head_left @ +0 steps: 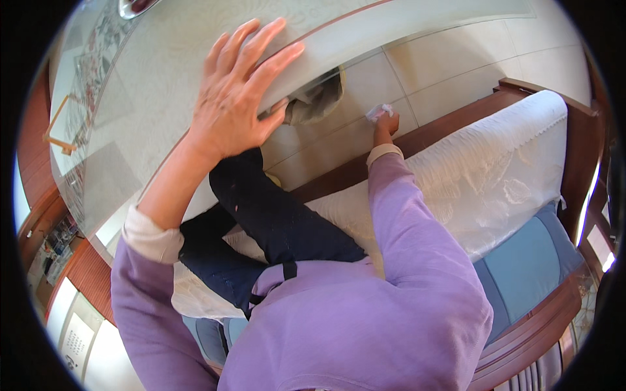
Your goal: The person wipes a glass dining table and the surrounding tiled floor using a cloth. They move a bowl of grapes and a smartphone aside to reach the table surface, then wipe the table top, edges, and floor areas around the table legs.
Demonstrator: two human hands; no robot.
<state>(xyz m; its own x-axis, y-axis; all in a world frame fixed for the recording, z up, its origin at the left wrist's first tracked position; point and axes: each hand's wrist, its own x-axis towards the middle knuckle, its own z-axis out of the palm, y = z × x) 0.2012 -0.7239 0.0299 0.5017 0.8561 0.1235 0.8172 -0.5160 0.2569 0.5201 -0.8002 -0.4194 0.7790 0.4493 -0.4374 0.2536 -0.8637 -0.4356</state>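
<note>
My left hand (239,93) is spread over the glass-topped table (161,63), near its curved edge, palm down with fingers apart and nothing held. Whether it touches the glass cannot be told. Over the floor to the right of the table, my right hand (387,123) is closed on a crumpled white and pink tissue or wrapper (379,112). Between the two hands, partly under the table edge, stands a waste bin with a grey liner (318,100). The bin's left part is hidden by the table and my left hand.
I sit on a wooden bench (455,117) with a white cover (494,161) and a blue cushion (528,264). At the table's left lies a small wooden frame-like piece (61,141). A shiny dish (134,7) is at the top. Tiled floor (445,58) shows beyond.
</note>
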